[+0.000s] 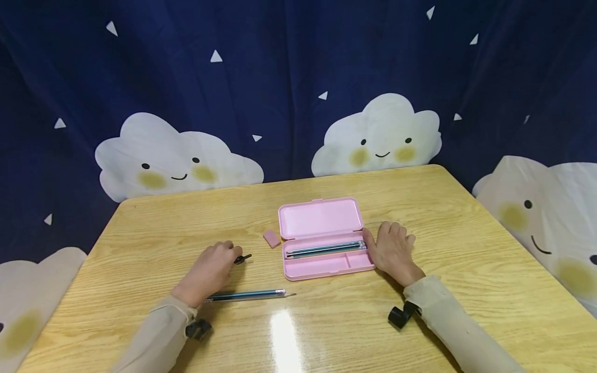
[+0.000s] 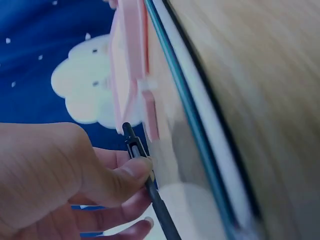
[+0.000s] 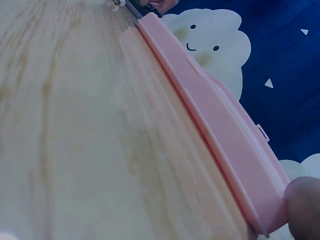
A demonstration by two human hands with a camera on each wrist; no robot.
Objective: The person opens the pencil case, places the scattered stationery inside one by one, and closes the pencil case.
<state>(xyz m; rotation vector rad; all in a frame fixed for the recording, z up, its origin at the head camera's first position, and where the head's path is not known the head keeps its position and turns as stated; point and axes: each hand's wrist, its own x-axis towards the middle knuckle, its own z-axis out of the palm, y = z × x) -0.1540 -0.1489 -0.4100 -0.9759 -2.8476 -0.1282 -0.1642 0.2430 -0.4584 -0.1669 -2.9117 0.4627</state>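
Note:
My left hand pinches a black pen between thumb and fingers, above the table left of the pencil case. The pen's clip end points up past the thumb in the left wrist view. The pink pencil case lies with its lid raised at the back, and several pencils sit in its long rear compartment. At the case's right end rests my right hand, thumb against the edge and the other fingers spread over the table. In the right wrist view the thumb touches the case's corner.
A pink eraser lies just left of the case. Nearer the front, a few pencils lie side by side on the wooden table, partly behind my left wrist. A dark blue curtain with clouds hangs behind the table.

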